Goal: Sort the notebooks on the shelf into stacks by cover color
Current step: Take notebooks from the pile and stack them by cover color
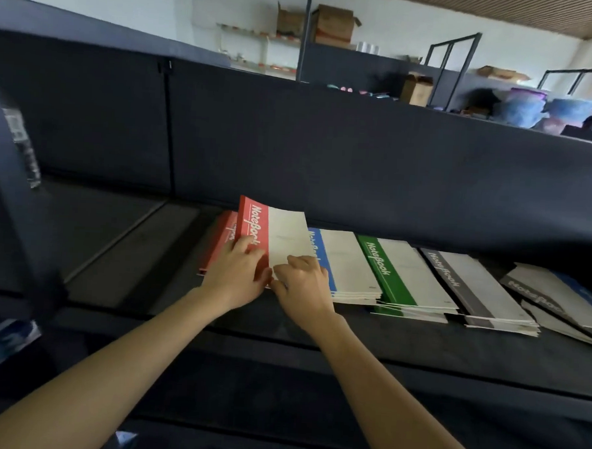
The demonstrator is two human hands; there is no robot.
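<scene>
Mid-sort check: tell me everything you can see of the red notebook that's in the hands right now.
The red notebook has a red band down its left side with white "Notebook" script. The rest of the cover is off-white and looks like thin card. It is closed and tilted, far end raised, above the red stack at the left of the row on the dark shelf. The left hand grips its near end at the red band, the right hand at the off-white part.
</scene>
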